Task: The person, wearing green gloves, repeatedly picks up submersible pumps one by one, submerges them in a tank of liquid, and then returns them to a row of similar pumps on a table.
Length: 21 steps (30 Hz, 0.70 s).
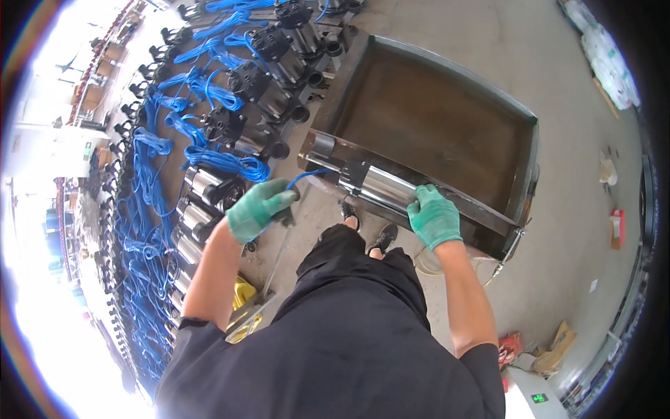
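While the person stands on the concrete floor [558, 230], a wide metal tray [433, 119] with a dark brown bottom lies just beyond the fingers of both hands. To the left of the fingers, long rows of pumps [209, 188] with shiny steel bodies and black heads are stacked on the floor, and bundles of blue cable [227, 162] lie over them. A steel pump [380, 187] rests on the near rim of the tray, between the two hands. The right hand [434, 216], in a green glove, has its fingers closed around the right end of this pump. The left hand [257, 208], also in a green glove, has its fingers closed around a black part and a thin blue cable [305, 176] that runs from these fingers to the pump. Below the fingers, near the person's legs, two black shoes [368, 227] stand on the floor. A yellow object [243, 292] lies under the left forearm.
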Each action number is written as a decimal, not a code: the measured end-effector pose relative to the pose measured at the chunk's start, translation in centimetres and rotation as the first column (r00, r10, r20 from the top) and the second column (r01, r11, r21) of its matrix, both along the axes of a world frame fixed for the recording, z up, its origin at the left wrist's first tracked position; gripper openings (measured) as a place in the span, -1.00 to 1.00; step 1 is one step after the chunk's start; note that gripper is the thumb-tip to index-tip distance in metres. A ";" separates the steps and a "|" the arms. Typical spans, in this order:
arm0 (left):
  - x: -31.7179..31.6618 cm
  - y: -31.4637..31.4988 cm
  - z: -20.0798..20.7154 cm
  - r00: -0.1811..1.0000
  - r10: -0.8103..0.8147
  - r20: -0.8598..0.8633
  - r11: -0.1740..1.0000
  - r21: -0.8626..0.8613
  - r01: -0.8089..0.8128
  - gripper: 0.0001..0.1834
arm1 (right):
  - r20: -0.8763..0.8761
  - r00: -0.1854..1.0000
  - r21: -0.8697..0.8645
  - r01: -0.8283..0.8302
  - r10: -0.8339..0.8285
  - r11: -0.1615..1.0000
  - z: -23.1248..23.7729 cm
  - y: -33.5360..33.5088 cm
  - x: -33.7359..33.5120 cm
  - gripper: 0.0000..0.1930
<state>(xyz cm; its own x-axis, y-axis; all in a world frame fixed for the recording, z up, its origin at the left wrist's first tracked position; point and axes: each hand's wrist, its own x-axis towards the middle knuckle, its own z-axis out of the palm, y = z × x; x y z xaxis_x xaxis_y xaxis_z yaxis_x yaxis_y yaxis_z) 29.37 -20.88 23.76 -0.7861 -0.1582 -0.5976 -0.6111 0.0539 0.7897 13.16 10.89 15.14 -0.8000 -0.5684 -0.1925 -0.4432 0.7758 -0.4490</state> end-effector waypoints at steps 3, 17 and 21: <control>-1.6 -2.2 3.5 0.996 -0.079 -0.043 0.993 -0.092 0.075 -0.55 | 0.050 0.999 0.006 -0.011 0.011 1.000 1.1 0.1 -1.6 -0.80; -16.6 -2.0 -5.5 0.808 -0.522 -0.274 0.668 -0.720 0.187 -0.71 | -0.027 0.950 0.294 0.306 -0.312 0.906 7.4 3.0 -12.5 -0.78; -21.0 -0.8 -13.1 0.749 -0.608 -0.265 0.525 -0.841 0.128 -0.79 | -0.017 0.968 0.476 0.227 -0.249 0.850 1.7 0.4 -16.3 -0.74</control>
<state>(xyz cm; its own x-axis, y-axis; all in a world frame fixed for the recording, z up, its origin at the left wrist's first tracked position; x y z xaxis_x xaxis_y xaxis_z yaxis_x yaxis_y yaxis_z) 8.33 -21.70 10.65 -0.9975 0.0385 0.0598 0.0629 0.8700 0.4889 -3.14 11.28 16.89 -0.8837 -0.1943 -0.4259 -0.2065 0.9783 -0.0177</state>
